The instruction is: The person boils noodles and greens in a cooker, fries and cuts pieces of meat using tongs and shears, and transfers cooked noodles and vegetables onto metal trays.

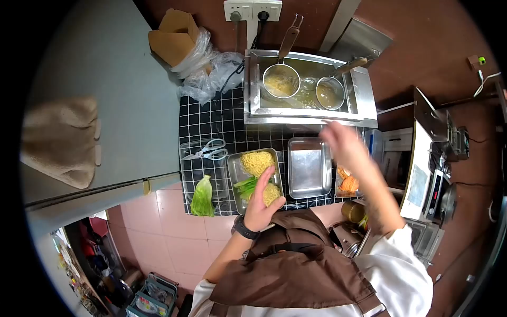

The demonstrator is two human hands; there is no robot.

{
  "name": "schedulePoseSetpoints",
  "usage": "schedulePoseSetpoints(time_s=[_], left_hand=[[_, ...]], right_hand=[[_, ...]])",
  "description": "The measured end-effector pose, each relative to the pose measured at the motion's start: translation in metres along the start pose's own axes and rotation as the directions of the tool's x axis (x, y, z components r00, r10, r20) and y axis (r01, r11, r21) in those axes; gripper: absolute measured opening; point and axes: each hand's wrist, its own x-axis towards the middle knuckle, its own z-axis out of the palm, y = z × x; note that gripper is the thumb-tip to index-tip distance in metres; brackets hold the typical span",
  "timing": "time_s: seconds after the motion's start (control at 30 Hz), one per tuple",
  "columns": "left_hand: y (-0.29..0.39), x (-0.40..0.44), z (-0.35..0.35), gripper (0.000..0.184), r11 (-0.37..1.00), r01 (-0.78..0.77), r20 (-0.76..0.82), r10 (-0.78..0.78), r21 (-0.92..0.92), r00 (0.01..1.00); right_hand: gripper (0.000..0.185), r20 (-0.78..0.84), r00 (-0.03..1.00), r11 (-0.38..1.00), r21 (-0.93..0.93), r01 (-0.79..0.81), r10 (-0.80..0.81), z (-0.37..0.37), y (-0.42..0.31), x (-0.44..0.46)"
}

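Observation:
My left hand (260,205), fingers stretched and thumb apart, hovers at the right side of a metal tray (233,166); whether it touches the tray I cannot tell. In that tray lie a bundle of yellow noodles (257,162), green vegetable pieces (245,186) and a second noodle bundle (271,193), partly covered by the hand. Smeared by motion, my right hand (342,141) is above the right edge of another metal tray (310,168), close to the boiler's front rim. Two strainers, a left one (281,81) and a right one (330,93), sit in the noodle boiler (310,119).
Scissors (208,150) and a lettuce (203,196) lie on a clear plastic tray at left. Orange food (348,183) is beside the right tray. A cardboard box (174,36) and plastic bags (203,74) stand back left. Plugs sit in the wall socket (252,9).

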Motion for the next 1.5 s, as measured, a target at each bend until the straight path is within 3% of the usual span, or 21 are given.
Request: schedulePoseSetpoints(time_s=[0.03, 0.07, 0.1, 0.13, 0.17, 0.2, 0.27, 0.37, 0.4, 0.5, 0.53, 0.63, 0.77, 0.9, 0.97, 1.03, 1.13, 1.2, 1.3, 1.4, 1.5], left_hand=[[-0.001, -0.002, -0.002, 0.070, 0.998, 0.059, 0.004, -0.059, 0.014, 0.998], [-0.003, -0.004, -0.001, 0.069, 0.993, 0.116, 0.004, -0.116, 0.027, 0.993], [-0.010, -0.007, 0.001, 0.067, 0.989, 0.144, -0.033, -0.143, 0.041, 0.989], [-0.022, -0.013, 0.004, 0.066, 0.984, 0.170, -0.071, -0.166, 0.057, 0.984], [-0.031, -0.018, 0.006, 0.064, 0.979, 0.193, -0.113, -0.185, 0.070, 0.976], [-0.035, -0.022, 0.010, 0.062, 0.974, 0.210, -0.145, -0.196, 0.083, 0.970], [-0.046, -0.034, 0.017, 0.061, 0.966, 0.253, -0.210, -0.235, 0.061, 0.949], [-0.055, -0.050, 0.021, 0.059, 0.956, 0.293, -0.308, -0.273, 0.020, 0.912], [-0.057, -0.057, 0.021, 0.058, 0.954, 0.301, -0.337, -0.282, 0.005, 0.898], [-0.069, -0.073, 0.017, 0.055, 0.949, 0.315, -0.385, -0.290, 0.003, 0.876], [-0.074, -0.078, 0.015, 0.055, 0.946, 0.325, -0.384, -0.300, 0.000, 0.873], [-0.077, -0.079, 0.006, 0.053, 0.952, 0.307, -0.365, -0.284, 0.006, 0.887], [-0.079, -0.077, -0.016, 0.052, 0.953, 0.304, -0.340, -0.291, -0.014, 0.895], [-0.073, -0.074, -0.040, 0.049, 0.963, 0.259, -0.326, -0.222, 0.075, 0.919], [-0.069, -0.078, -0.047, 0.047, 0.960, 0.265, -0.338, -0.222, 0.087, 0.915], [-0.072, -0.082, -0.056, 0.047, 0.957, 0.276, -0.347, -0.230, 0.089, 0.909], [-0.078, -0.100, -0.060, 0.045, 0.951, 0.292, -0.383, -0.233, 0.103, 0.894], [-0.073, -0.109, -0.060, 0.043, 0.935, 0.321, -0.424, -0.231, 0.152, 0.876], [-0.083, -0.136, -0.064, 0.042, 0.933, 0.331, -0.461, -0.234, 0.140, 0.856], [-0.090, -0.160, -0.065, 0.043, 0.917, 0.381, -0.486, -0.283, 0.115, 0.827], [-0.098, -0.177, -0.068, 0.041, 0.906, 0.407, -0.516, -0.297, 0.112, 0.804]], right_hand=[[0.021, -0.217, 0.970, 0.978, -0.197, 0.068, -0.111, -0.013, 0.016, 0.023], [0.020, -0.224, 0.923, 0.881, -0.431, 0.196, -0.314, -0.035, 0.023, 0.050], [0.017, -0.179, 0.921, 0.804, -0.563, 0.191, -0.345, -0.048, 0.016, 0.075], [0.015, -0.079, 0.918, 0.719, -0.648, 0.249, -0.388, -0.048, 0.018, 0.103], [0.014, 0.062, 0.930, 0.527, -0.809, 0.259, -0.361, -0.039, 0.009, 0.127], [0.014, 0.261, 0.927, 0.427, -0.830, 0.358, -0.271, -0.039, -0.018, 0.140], [0.015, 0.366, 0.871, 0.315, -0.827, 0.466, -0.328, -0.010, -0.029, 0.173], [0.016, 0.301, 0.887, 0.279, -0.870, 0.406, -0.350, -0.004, -0.046, 0.189], [0.016, 0.299, 0.906, 0.329, -0.859, 0.392, -0.300, -0.004, -0.050, 0.187], [0.014, 0.394, 0.852, 0.425, -0.744, 0.516, -0.345, -0.009, -0.042, 0.184], [0.015, 0.347, 0.848, 0.439, -0.739, 0.511, -0.402, -0.003, -0.024, 0.192], [0.017, 0.234, 0.903, 0.573, -0.708, 0.412, -0.360, -0.030, -0.008, 0.183], [0.014, -0.047, 0.915, 0.746, -0.596, 0.296, -0.400, -0.094, 0.005, 0.128], [0.014, -0.249, 0.830, 0.747, -0.610, 0.265, -0.498, -0.139, 0.000, 0.079], [0.013, -0.275, 0.783, 0.710, -0.647, 0.279, -0.558, -0.151, -0.014, 0.064], [0.012, -0.271, 0.811, 0.678, -0.708, 0.197, -0.518, -0.142, -0.024, 0.065], [0.012, -0.076, 0.863, 0.485, -0.850, 0.206, -0.500, -0.102, -0.029, 0.098], [0.014, 0.122, 0.942, 0.372, -0.897, 0.239, -0.312, -0.079, -0.055, 0.111], [0.013, 0.164, 0.948, 0.464, -0.841, 0.278, -0.271, -0.036, -0.067, 0.140], [0.012, 0.301, 0.936, 0.368, -0.862, 0.350, -0.185, 0.002, -0.063, 0.171], [0.014, 0.244, 0.935, 0.358, -0.875, 0.326, -0.256, -0.011, -0.058, 0.174]])
